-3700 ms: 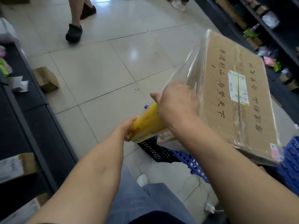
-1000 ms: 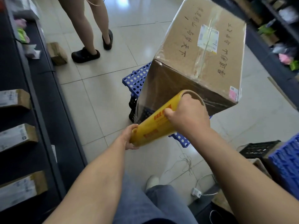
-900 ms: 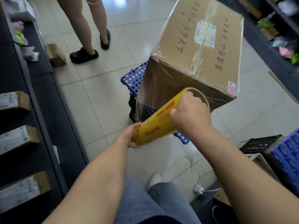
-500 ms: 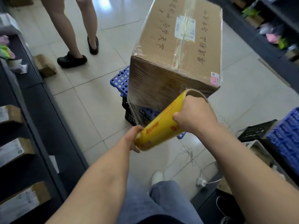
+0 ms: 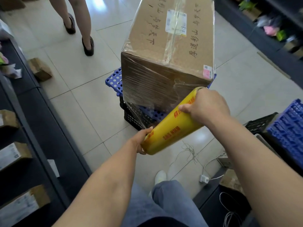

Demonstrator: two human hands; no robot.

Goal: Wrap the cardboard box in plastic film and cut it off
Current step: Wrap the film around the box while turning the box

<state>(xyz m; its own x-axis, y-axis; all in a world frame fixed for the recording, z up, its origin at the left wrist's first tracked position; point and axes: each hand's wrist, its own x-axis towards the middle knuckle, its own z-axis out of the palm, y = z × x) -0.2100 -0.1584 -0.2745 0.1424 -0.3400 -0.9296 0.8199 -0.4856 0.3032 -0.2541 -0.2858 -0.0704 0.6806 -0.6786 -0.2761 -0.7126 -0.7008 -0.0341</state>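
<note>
Yellow film roll (image 5: 170, 126) gripped at both ends, fingers (image 5: 183, 110) clenched: left hand (image 5: 141, 141) low, right hand (image 5: 207, 107) high. Cardboard box (image 5: 172, 46) sits on blue crate (image 5: 114, 81), film (image 5: 136, 110) stretched to near face. Hold tension even, overlap bands, avoid tugging box off crate.

Bare floor (image 5: 85, 102) lies open left of centre, between left-edge shelving (image 5: 37, 122) and the cardboard box (image 5: 164, 76); a bystander's legs (image 5: 85, 22) block the upper left, blue crates (image 5: 290, 128) the right edge.
</note>
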